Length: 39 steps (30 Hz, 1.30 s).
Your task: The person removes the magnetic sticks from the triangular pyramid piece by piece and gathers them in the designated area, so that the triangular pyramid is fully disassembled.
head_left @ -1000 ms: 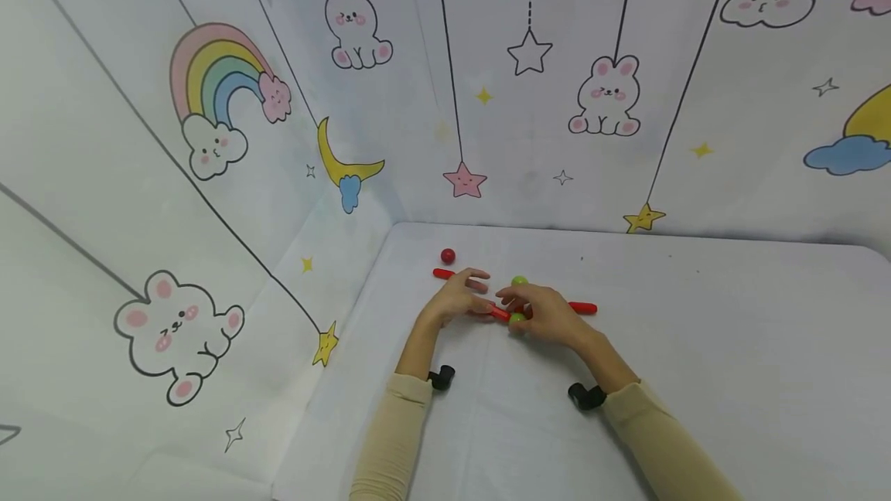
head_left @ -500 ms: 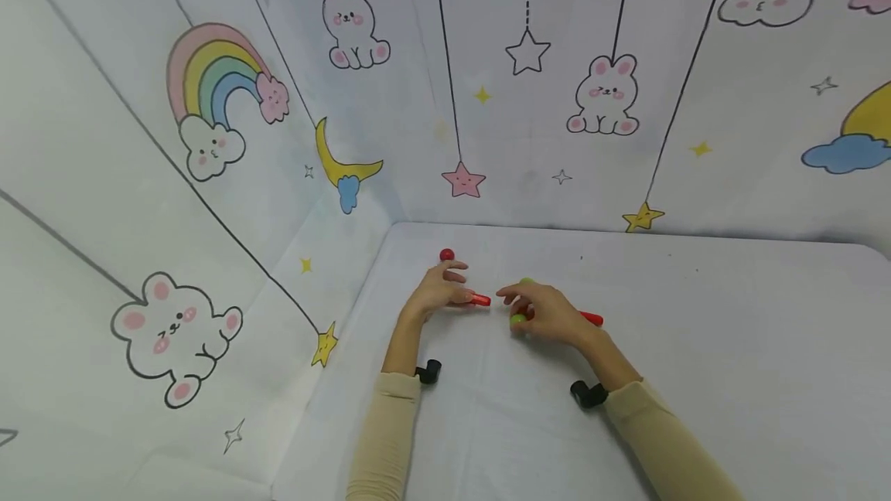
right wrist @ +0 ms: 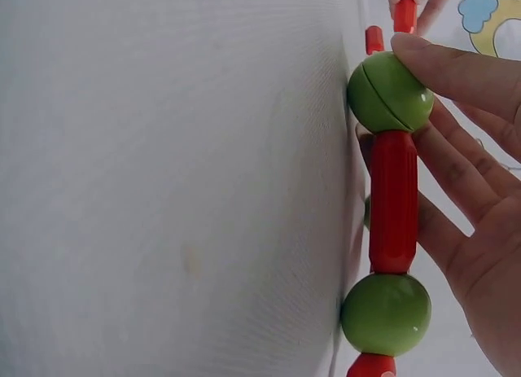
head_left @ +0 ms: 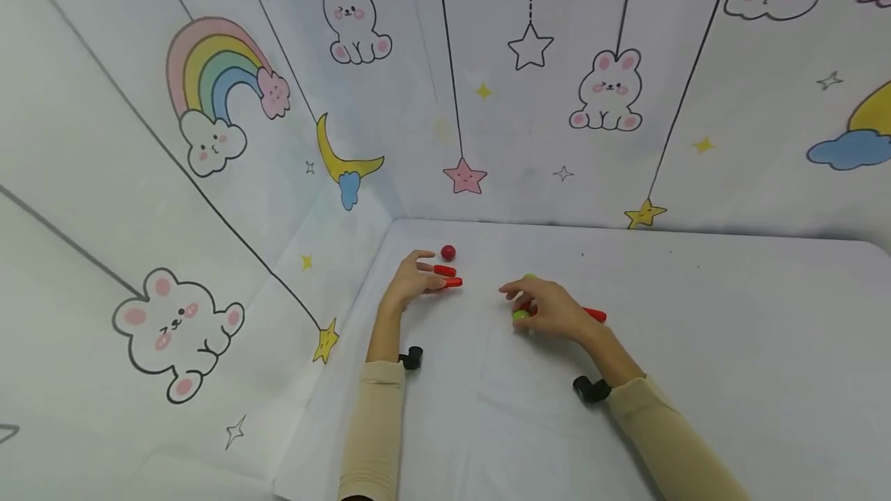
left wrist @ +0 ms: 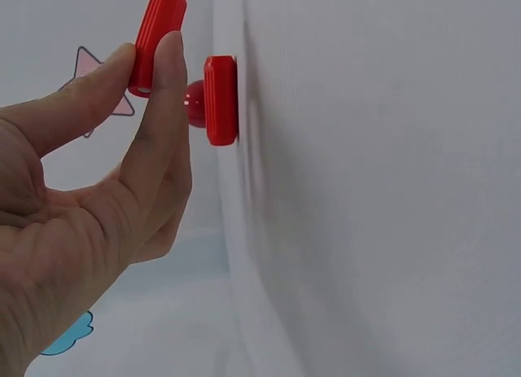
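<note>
My left hand (head_left: 411, 281) pinches a short red rod (left wrist: 157, 39) between thumb and fingers, raised off the surface in the left wrist view. Close by lie a second red rod (left wrist: 221, 100) and a red ball (left wrist: 195, 104). My right hand (head_left: 550, 309) holds a green ball (right wrist: 391, 92), its thumb on the ball and its other fingers behind. A red rod (right wrist: 393, 202) joins that ball to another green ball (right wrist: 387, 314), from which a further red rod (right wrist: 372, 366) extends. Behind the fingers, one more green ball (head_left: 530, 276) is mostly hidden.
A white-covered table (head_left: 731, 346) spreads beneath both hands. Behind it and on the left rise white fabric walls (head_left: 390, 99) printed with rabbits, stars and rainbows. Each wrist wears a small black camera, such as the right wrist camera (head_left: 590, 390).
My left hand has carried its red rod leftward, away from the green ball, to beside the other red rod. My right hand has barely moved and keeps hold of the green ball.
</note>
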Available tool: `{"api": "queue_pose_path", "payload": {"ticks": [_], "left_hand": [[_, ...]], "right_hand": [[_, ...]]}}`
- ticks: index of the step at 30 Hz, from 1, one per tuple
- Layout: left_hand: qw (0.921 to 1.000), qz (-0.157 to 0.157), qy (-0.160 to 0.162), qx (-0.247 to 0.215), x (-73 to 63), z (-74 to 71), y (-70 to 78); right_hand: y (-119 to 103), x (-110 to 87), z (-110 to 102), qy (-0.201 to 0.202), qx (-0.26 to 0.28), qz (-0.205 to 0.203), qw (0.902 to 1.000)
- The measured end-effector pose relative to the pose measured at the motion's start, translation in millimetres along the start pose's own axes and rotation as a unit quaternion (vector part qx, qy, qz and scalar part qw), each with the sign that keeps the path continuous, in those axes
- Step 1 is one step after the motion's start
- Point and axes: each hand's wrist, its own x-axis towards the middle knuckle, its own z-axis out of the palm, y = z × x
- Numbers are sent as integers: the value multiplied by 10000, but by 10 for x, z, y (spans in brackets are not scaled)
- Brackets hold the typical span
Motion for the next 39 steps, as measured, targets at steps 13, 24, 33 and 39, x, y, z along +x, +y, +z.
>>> {"api": "queue_pose_path", "payload": {"ticks": [13,24,33,39], "left_hand": [[9992,-276,275,75,160,-178,-120],[9982,-352,486,12,208,-126,-125],[9961,-469,738,92,232,-74,-109],[9946,-309,911,399,281,-39,-131]], "right_hand": [[-12,7,21,-120,-20,7,9999],[-77,-29,-31,-42,-679,85,9976],[-81,-56,-70,15,-651,-23,9979],[-79,-59,-86,68,-627,-32,9980]]}}
